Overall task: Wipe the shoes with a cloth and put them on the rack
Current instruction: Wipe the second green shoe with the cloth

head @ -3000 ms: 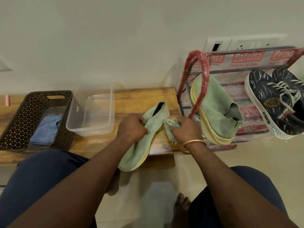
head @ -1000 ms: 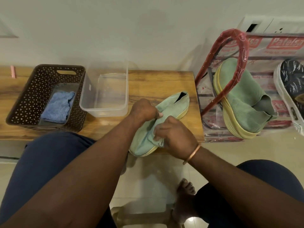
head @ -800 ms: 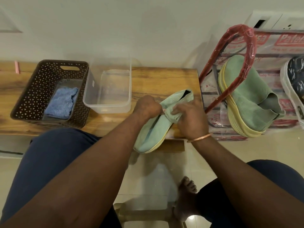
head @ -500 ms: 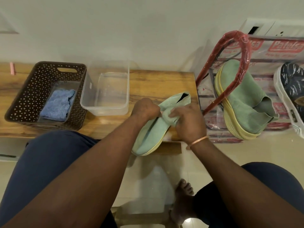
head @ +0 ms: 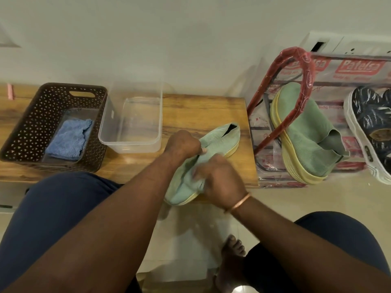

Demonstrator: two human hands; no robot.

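Fingers of your left hand (head: 183,144) curl around the green shoe (head: 222,138) at the table's (head: 201,108) front right edge, toe overhanging; your right hand (head: 222,182) clutches the blurred cloth (head: 195,178) against its toe end.

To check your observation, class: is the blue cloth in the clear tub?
No, the blue cloth lies in the brown basket, beside the tub.

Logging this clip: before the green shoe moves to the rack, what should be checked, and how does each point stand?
1. Left hand grips green shoe: ok.
2. Right hand holds cloth against it: ok, though blurred.
3. Wiping complete: cannot tell.
4. Shoe fully supported on bench: not ok, toe overhangs the edge.
5. Matching shoe on rack: ok.
6. Free space on rack: cannot tell.
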